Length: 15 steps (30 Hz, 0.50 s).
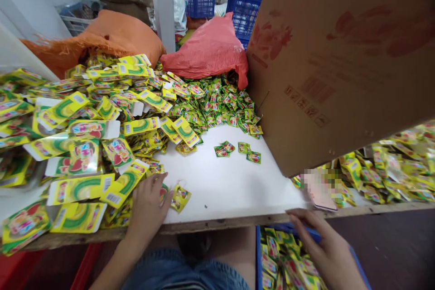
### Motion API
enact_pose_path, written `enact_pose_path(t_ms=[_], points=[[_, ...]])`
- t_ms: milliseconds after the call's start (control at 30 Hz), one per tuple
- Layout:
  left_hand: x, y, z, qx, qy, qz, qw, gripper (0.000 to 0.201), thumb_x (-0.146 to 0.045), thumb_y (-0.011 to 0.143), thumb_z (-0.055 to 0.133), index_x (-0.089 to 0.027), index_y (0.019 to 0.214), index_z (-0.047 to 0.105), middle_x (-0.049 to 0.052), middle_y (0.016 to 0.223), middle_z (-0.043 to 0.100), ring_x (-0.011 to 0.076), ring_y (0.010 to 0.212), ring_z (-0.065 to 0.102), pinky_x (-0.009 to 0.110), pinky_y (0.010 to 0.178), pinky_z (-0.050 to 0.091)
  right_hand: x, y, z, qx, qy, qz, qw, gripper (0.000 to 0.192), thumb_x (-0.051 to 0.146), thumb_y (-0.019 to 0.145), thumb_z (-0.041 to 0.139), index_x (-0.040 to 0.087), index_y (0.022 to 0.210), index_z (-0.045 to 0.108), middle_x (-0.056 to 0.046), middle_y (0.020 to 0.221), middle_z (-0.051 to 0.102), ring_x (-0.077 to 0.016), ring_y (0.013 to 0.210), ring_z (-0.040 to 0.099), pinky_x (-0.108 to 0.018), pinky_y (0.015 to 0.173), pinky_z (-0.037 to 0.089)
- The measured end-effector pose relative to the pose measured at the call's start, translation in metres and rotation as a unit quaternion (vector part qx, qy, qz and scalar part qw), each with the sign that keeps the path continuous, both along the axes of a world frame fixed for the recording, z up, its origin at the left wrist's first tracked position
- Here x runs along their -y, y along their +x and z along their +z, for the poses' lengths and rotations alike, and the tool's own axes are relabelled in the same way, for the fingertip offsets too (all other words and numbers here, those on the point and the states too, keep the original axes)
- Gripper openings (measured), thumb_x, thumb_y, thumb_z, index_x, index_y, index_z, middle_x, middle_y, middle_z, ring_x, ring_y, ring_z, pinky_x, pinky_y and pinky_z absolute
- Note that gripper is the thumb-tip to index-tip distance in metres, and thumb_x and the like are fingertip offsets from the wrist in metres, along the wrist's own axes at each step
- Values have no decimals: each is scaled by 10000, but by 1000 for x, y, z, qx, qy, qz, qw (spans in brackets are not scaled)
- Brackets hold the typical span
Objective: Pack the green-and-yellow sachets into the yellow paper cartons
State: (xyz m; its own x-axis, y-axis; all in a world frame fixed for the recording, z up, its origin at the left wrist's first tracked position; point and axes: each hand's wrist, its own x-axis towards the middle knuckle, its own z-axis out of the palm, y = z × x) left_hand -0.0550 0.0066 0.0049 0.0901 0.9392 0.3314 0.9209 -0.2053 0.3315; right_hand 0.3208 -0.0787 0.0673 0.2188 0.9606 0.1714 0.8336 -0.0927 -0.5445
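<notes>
My left hand (151, 204) rests at the front edge of the white table, fingers stretched over the near end of a heap of small yellow-green boxes (84, 154). Its thumb stands apart from the fingers, and a partly covered green and red packet (164, 192) shows between them. Just right of it lies a small yellow sachet (181, 198). My right hand (321, 240) hovers over a blue crate (258, 258) below the table edge, its fingers apart and nothing visible in them. Filled yellow-green packs (288, 258) lie inside the crate.
Small green sachets (217, 99) spill from a red sack (210, 50); an orange sack (125, 36) lies behind the boxes. A large cardboard carton (326, 77) stands at right, with a pinkish flat object (319, 192) by its corner and more yellow packs (390, 172) beyond.
</notes>
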Motion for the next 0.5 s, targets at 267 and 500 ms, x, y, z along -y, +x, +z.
enact_pose_path(t_ms=[267,500], points=[[1,-1,-14,2,-66,18,998,530,-334,761,546,-123,1224,401,138,1142,539,307,1034,493,431,859,399,-94,-132,-64,-118,23,129,984,176,263,807,475,203,860,632,-43,864,628,-160,758,581,-271,689,466],[0,8,-22,173,-70,-27,982,547,-368,758,553,-190,1241,368,112,1113,537,296,1085,496,494,921,386,-178,-116,-80,-49,87,-4,995,278,276,796,456,144,1002,590,-121,1024,569,-240,997,475,-389,899,344]])
